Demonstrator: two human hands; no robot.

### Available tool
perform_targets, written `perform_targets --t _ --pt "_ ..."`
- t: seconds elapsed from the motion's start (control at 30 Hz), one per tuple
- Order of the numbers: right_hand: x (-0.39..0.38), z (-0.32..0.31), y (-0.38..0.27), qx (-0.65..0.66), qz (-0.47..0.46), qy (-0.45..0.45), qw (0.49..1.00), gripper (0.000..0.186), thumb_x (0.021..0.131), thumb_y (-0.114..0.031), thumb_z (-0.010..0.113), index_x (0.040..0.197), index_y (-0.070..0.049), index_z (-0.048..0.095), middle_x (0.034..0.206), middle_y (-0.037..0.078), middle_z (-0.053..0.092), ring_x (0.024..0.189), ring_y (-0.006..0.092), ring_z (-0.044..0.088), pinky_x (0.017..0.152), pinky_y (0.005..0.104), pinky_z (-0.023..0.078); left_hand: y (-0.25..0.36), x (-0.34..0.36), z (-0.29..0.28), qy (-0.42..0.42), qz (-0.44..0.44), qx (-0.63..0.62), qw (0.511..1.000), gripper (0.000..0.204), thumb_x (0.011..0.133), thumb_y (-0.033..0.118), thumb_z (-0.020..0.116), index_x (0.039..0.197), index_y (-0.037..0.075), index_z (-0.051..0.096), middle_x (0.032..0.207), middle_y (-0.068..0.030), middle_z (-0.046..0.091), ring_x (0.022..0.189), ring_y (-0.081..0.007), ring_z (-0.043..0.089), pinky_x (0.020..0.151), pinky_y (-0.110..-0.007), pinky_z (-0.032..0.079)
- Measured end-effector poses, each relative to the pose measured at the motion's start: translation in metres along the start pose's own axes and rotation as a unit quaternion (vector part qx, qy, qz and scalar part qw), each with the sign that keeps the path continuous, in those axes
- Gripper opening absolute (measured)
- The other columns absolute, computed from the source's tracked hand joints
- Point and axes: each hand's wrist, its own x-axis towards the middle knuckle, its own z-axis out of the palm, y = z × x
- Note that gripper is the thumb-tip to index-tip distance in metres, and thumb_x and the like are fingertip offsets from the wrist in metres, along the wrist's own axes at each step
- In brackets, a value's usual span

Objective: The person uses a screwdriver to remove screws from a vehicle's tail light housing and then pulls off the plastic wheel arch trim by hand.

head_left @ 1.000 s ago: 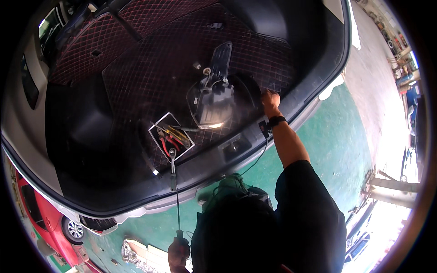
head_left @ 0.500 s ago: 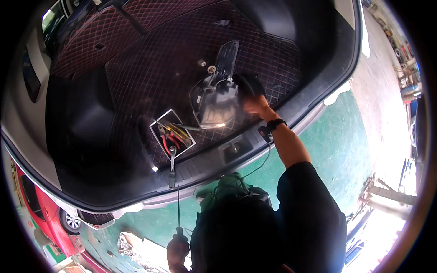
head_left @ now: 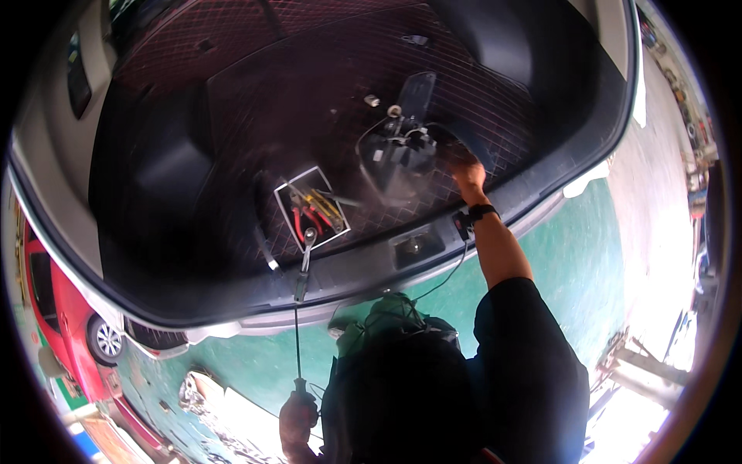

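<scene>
A car lamp assembly (head_left: 398, 158), with a dark housing and a long black bracket (head_left: 417, 94), lies on the quilted trunk mat. My right hand (head_left: 469, 175) is at its right side, fingers curled against the dark edge and partly blurred. Down by my body, my left hand (head_left: 297, 417) grips a screwdriver (head_left: 297, 344), its long thin shaft pointing up toward the trunk sill. Left of the lamp sits a white-edged tray (head_left: 338, 241) with red-handled pliers (head_left: 300, 224) and yellow-handled tools (head_left: 325, 203). A ratchet wrench (head_left: 306, 259) leans over the tray's near edge onto the sill.
The trunk's black sill (head_left: 355, 267) runs between me and the mat (head_left: 255, 108). Small loose parts (head_left: 372, 100) lie beyond the lamp. A cable (head_left: 444, 282) hangs from my right wristband. A red car (head_left: 66, 309) stands at the left on the green floor (head_left: 572, 255).
The view has shifted, so the trunk and its contents sit farther right and mostly higher. The lamp looks slightly tilted and blurred beside my right hand. My left hand still holds the screwdriver.
</scene>
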Motion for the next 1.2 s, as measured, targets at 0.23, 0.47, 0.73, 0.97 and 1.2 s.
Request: perform_targets --t 0.23,0.47,0.73,0.97,1.2 --pt "-0.083 -0.069 -0.041 0.422 0.004 0.052 0.905 0.022 0.093 -0.009 0.055 0.107 0.002 0.068 0.098 0.01 0.07 0.085 0.0234 0.067 0.077 0.0349 0.057 -0.015 0.005 -0.04 0.002 0.084 -0.036 0.996 0.042 0.107 0.033 0.048 0.115 -0.006 0.06 0.071 -0.0038 0.054 0.06 -0.0121 0.049 0.056 -0.025 0.038" --pt "-0.241 -0.101 -0.243 0.435 -0.089 -0.168 0.88 0.017 0.094 -0.012 0.062 0.108 -0.006 0.069 0.09 0.004 0.07 0.071 0.0086 0.061 0.061 0.0216 0.045 -0.034 -0.004 -0.102 0.051 0.181 -0.15 0.971 0.041 0.102 0.038 0.056 0.118 0.0 0.065 0.077 0.0023 0.055 0.066 -0.0079 0.045 0.062 -0.024 0.037" --pt "-0.474 -0.047 -0.398 0.244 -0.337 -0.562 0.715 0.027 0.102 -0.019 0.06 0.123 -0.001 0.06 0.096 0.007 0.071 0.08 0.0112 0.068 0.073 0.0241 0.053 -0.039 0.015 -0.162 0.081 0.214 -0.17 0.959 0.033 0.099 0.034 0.062 0.106 0.002 0.069 0.077 0.0048 0.057 0.064 -0.0042 0.044 0.058 -0.023 0.036" --pt "-0.59 -0.012 -0.454 0.291 -0.228 -0.663 0.652 0.025 0.104 -0.024 0.056 0.11 0.0 0.061 0.09 0.005 0.07 0.078 0.0095 0.064 0.068 0.0226 0.051 -0.046 0.018 -0.19 0.026 0.247 -0.126 0.96 0.031 0.1 0.029 0.062 0.119 0.004 0.064 0.073 0.0071 0.05 0.061 -0.003 0.043 0.053 -0.021 0.033" --pt "-0.617 0.004 -0.428 0.269 -0.141 -0.677 0.671 0.024 0.103 -0.024 0.055 0.101 -0.001 0.062 0.092 0.007 0.07 0.076 0.0089 0.061 0.07 0.0237 0.051 -0.071 0.027 -0.212 -0.017 0.214 -0.012 0.977 0.033 0.098 0.029 0.063 0.116 0.001 0.063 0.087 -0.0032 0.064 0.076 -0.0113 0.055 0.069 -0.03 0.047"
